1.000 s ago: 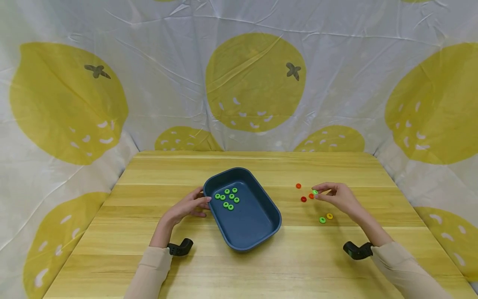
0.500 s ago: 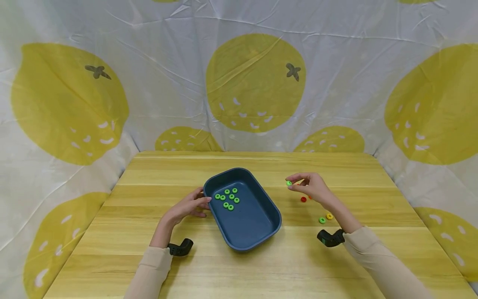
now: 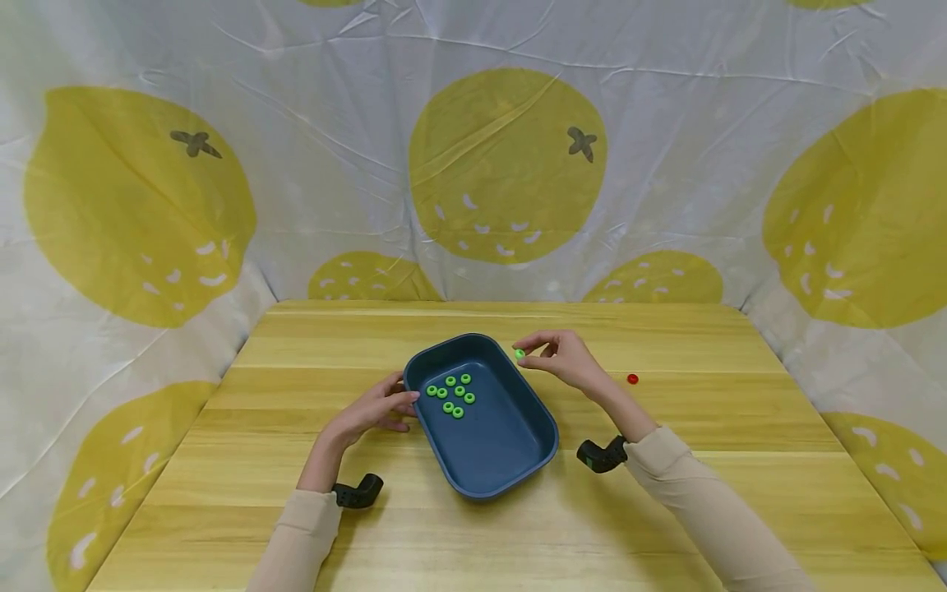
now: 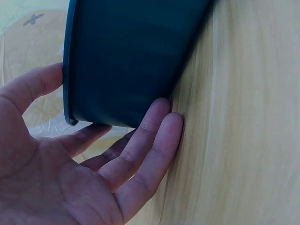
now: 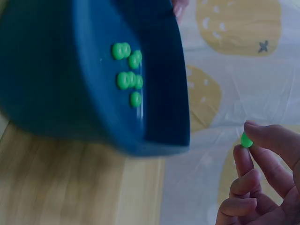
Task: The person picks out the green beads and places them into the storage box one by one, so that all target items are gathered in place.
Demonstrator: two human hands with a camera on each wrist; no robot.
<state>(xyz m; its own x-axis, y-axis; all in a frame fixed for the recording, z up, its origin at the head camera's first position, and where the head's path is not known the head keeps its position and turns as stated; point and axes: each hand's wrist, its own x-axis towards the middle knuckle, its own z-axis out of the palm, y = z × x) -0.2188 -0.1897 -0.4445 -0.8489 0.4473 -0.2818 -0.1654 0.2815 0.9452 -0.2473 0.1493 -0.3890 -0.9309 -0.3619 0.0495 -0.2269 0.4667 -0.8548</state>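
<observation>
In the head view a dark blue rectangular tray stands at an angle on the table, with several small green rings in its far left part. My left hand holds the tray at its left side. Its thumb is at the rim, and the other fingers lie along the outer wall, as the left wrist view shows. My right hand pinches a green ring between thumb and fingertips, just outside the tray's upper right rim. In the right wrist view the pinched ring is partly covered by the fingers.
A red ring lies on the wooden table right of my right hand. The right forearm covers part of the table there. A lemon-print cloth hangs behind the table and along both sides.
My right hand has moved left with the green ring, from the loose rings to the tray's edge. Its forearm now hides the other loose rings. The left hand and tray stay put.
</observation>
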